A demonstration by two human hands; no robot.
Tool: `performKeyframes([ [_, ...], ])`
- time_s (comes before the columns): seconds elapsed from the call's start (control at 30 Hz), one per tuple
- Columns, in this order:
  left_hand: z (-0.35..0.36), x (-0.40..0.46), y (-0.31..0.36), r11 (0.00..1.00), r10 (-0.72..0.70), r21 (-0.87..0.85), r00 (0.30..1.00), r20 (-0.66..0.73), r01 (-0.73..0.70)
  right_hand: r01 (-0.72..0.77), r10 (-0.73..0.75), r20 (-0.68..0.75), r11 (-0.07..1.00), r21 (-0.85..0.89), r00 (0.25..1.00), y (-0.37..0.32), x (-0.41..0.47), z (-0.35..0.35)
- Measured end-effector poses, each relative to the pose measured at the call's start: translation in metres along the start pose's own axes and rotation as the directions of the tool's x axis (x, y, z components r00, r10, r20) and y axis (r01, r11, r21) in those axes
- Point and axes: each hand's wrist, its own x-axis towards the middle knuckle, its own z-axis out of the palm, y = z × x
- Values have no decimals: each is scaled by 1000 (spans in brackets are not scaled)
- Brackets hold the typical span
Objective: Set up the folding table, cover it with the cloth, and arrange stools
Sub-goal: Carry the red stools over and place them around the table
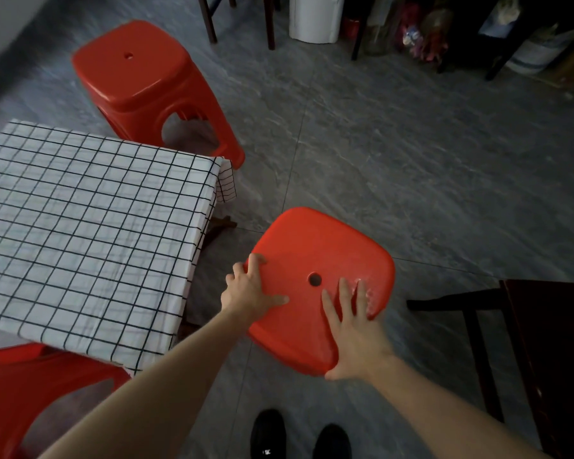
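Observation:
The folding table stands at the left under a white cloth with a black grid (pixel 90 223); a dark table leg (pixel 221 226) shows below its right edge. A red plastic stool (pixel 315 246) with a hole in its seat is right of the table, directly below me. My left hand (pixel 251 288) grips the seat's left edge, thumb lying on top. My right hand (pixel 353 329) lies flat on the seat with straight fingers, thumb at the near edge. A second red stool (pixel 140 81) stands beyond the table. A third red stool (pixel 30 389) is at the bottom left.
Grey tiled floor (pixel 411 167) stretches out to the right. A dark wooden piece of furniture (pixel 544 342) stands at the right edge. Chair legs, a white cylinder (pixel 315 18) and clutter line the far side. My black shoes (pixel 269 432) are at the bottom.

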Motion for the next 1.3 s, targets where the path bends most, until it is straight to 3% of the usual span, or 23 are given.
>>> performKeyframes([
  [0.17, 16, -21, 11, 992, -119, -38, 993, -9, 119, 80, -78, 21, 992, -96, 997, 32, -3, -9],
  [0.37, 32, -35, 19, 999, -26, 25, 999, -30, 27, -96, 88, 88, 992, 84, 992, 36, -7, -15],
  [0.6, 31, -37, 2, 995, 72, 66, 994, 79, -78, -55, 29, 112, 970, 239, 993, 41, 0, -7],
  [0.83, 18, -22, -1, 998, 65, 10, 998, 8, -65, -13, 0, 50, 966, 258, 999, 40, 16, -15],
  [1.3, 13, -19, 10, 994, 54, 98, 998, 30, -57, -69, 72, -2, 965, 255, 997, 37, 23, -22],
])
